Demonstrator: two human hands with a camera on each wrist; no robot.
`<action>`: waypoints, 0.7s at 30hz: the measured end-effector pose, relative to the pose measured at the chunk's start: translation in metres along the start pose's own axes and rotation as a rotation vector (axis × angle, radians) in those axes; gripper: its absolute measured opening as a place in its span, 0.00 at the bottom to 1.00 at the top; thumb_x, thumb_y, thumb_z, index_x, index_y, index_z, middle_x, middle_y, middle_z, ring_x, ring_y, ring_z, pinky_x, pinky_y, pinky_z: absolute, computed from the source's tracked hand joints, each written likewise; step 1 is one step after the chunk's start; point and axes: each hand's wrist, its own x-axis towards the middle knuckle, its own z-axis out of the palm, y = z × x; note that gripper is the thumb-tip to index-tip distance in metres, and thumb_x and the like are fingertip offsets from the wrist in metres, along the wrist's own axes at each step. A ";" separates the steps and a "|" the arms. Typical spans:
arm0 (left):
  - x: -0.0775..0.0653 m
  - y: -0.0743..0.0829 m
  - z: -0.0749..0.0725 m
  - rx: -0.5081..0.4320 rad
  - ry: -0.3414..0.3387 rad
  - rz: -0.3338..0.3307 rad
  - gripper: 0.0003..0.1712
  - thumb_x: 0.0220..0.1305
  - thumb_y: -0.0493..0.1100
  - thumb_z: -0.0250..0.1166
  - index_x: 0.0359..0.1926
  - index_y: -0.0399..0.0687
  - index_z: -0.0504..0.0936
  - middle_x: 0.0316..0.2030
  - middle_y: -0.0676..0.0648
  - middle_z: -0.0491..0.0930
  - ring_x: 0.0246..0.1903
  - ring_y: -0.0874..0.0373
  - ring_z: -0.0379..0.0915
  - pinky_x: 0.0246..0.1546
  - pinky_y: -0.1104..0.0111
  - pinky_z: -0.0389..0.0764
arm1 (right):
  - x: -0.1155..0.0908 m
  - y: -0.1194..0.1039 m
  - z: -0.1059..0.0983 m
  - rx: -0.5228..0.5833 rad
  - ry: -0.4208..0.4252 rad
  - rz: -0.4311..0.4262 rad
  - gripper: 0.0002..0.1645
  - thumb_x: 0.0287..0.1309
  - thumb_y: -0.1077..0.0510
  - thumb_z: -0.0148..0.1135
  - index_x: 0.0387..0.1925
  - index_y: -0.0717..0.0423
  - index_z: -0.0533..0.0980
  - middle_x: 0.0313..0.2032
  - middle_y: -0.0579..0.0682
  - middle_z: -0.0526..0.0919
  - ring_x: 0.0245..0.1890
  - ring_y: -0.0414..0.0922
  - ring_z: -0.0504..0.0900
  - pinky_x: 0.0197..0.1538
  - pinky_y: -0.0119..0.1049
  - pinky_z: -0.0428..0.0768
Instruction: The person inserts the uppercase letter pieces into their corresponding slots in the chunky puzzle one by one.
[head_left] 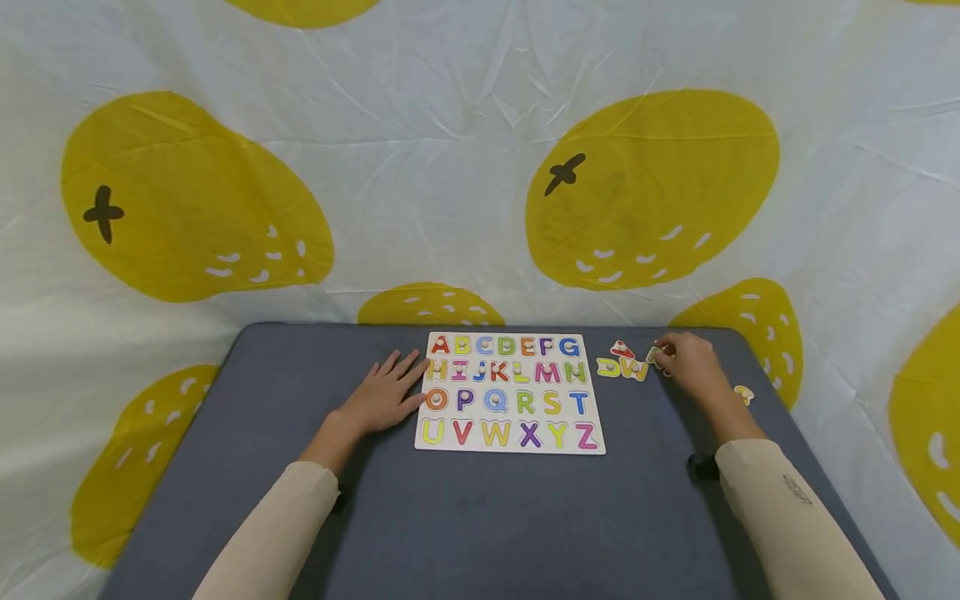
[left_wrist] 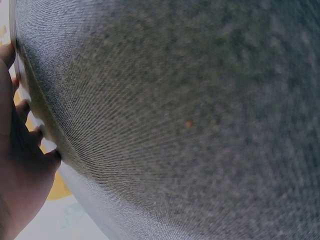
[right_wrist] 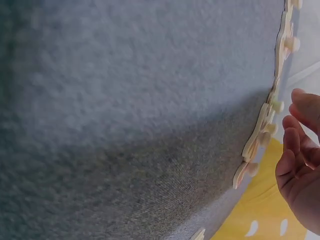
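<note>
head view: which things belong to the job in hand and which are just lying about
Part of the job:
- letter board
- loose knobbed pieces to its right
- lone yellowish piece, further right, probably from the set
- left hand, at the board's edge
- right hand, at the loose pieces

Just surroundings:
- grey table
- yellow-patterned cloth behind
</note>
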 end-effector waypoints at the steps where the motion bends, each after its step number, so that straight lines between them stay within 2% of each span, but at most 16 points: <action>1: 0.000 0.000 0.001 0.001 0.001 0.000 0.41 0.79 0.64 0.50 0.84 0.58 0.50 0.83 0.46 0.46 0.82 0.38 0.37 0.77 0.36 0.45 | 0.001 0.001 0.000 0.000 -0.009 0.009 0.16 0.68 0.59 0.65 0.49 0.69 0.82 0.40 0.65 0.85 0.38 0.60 0.82 0.45 0.60 0.79; 9: 0.001 0.002 0.001 0.014 0.005 -0.002 0.41 0.79 0.64 0.50 0.84 0.58 0.50 0.83 0.46 0.47 0.82 0.38 0.37 0.77 0.36 0.46 | 0.006 0.006 0.004 -0.053 -0.051 0.030 0.14 0.67 0.61 0.64 0.45 0.70 0.81 0.35 0.64 0.85 0.35 0.58 0.81 0.43 0.58 0.79; 15: 0.002 0.001 0.002 0.011 -0.001 -0.006 0.41 0.79 0.64 0.50 0.84 0.59 0.50 0.83 0.46 0.46 0.82 0.38 0.37 0.77 0.36 0.46 | 0.007 0.010 0.009 -0.043 -0.023 0.028 0.11 0.67 0.62 0.62 0.41 0.69 0.81 0.32 0.62 0.84 0.32 0.56 0.79 0.40 0.56 0.78; 21: 0.001 -0.001 0.004 0.014 0.010 -0.005 0.41 0.79 0.64 0.50 0.84 0.59 0.49 0.83 0.46 0.46 0.82 0.38 0.36 0.77 0.36 0.46 | 0.007 0.012 0.010 -0.025 0.015 0.025 0.10 0.69 0.61 0.62 0.40 0.67 0.82 0.33 0.62 0.84 0.32 0.56 0.80 0.39 0.56 0.79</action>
